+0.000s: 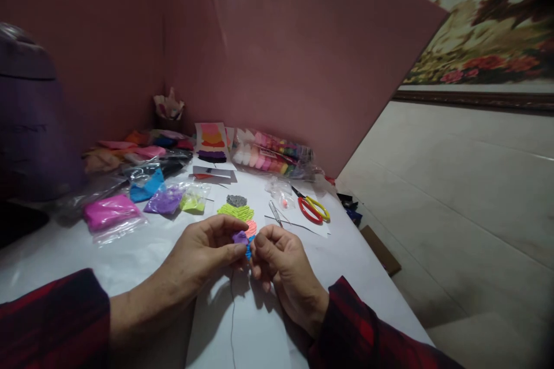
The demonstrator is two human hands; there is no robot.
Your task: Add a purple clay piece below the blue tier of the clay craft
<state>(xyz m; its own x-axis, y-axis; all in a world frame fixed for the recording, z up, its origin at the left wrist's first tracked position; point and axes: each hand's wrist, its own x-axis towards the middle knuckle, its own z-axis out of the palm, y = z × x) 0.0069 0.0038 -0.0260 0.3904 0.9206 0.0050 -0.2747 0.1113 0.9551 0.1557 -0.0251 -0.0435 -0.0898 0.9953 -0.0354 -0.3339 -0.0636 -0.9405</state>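
Note:
My left hand pinches a small purple clay piece between thumb and fingers. Close beside it on the right, my right hand has its thumb and fingertips pressed together; what they hold, if anything, is too small to tell. Just beyond the fingertips on white paper lie a grey textured piece, a lime-green one and a coral one. Some blue shows between my hands, partly hidden by the fingers. A thin dark line runs down the paper below them.
Bags of magenta, purple and blue clay lie left. Red-and-yellow scissors and a pointed tool are right. Behind stand a colored picture card and packs of colored clay. A large purple container is far left.

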